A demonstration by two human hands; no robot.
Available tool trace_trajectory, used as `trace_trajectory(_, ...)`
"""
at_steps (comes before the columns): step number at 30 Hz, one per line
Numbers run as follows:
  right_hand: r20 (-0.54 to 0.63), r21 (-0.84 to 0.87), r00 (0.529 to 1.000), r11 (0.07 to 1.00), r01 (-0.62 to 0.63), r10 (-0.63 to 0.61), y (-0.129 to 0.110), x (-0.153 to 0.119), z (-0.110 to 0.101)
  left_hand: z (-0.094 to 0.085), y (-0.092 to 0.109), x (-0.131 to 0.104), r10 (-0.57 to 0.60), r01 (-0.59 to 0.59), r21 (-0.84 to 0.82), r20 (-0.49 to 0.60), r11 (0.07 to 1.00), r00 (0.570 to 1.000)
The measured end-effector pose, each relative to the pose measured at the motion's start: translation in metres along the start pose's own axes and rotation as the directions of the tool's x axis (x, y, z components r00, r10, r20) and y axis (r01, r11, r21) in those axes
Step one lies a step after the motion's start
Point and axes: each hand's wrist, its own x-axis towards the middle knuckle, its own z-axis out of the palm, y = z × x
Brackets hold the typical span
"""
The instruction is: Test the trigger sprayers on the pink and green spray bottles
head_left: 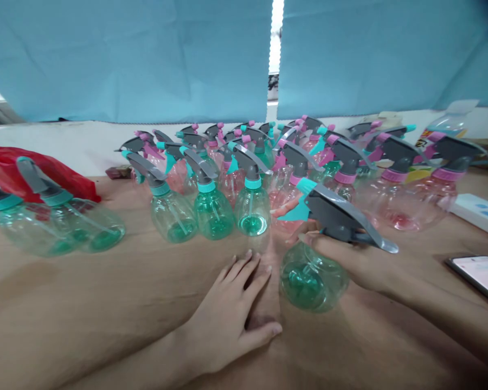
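My left hand point(231, 311) lies flat on the brown tabletop point(146, 303), fingers spread, holding nothing. To its right, my right hand point(321, 244) is closed round the neck of a clear green spray bottle point(313, 279) with a grey and turquoise spray head. That bottle leans slightly, and part of my hand is hidden behind its head. Just beyond my hands, a row of green spray bottles stands, among them one with a turquoise collar point(252, 211) and a darker green one point(213, 214). Behind and to the right are several pink spray bottles point(402, 200).
Two green spray bottles point(85, 222) stand at the left in front of a red plastic bag point(73, 181). At the right are a phone point(480, 276), a white and blue box point(482, 214) and a larger clear bottle point(447, 124). A blue cloth point(126, 59) hangs behind.
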Motion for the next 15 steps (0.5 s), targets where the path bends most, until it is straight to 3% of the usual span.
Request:
trace_trajectory(12, 0.005, -0.029, 1.0, 0.999, -0.028, 0.028, 0.0039, -0.0019, -0.0016, -0.0001, 0.0003, -0.0008, -0.003, 0.002, -0.02, -0.014, 1.0, 1.0)
trace_trajectory(15, -0.044, -0.083, 0.998, 0.996, -0.045, 0.041, 0.0082, -0.0045, -0.0023, -0.0004, 0.0007, -0.0001, -0.003, 0.003, -0.011, -0.009, 1.0, 1.0)
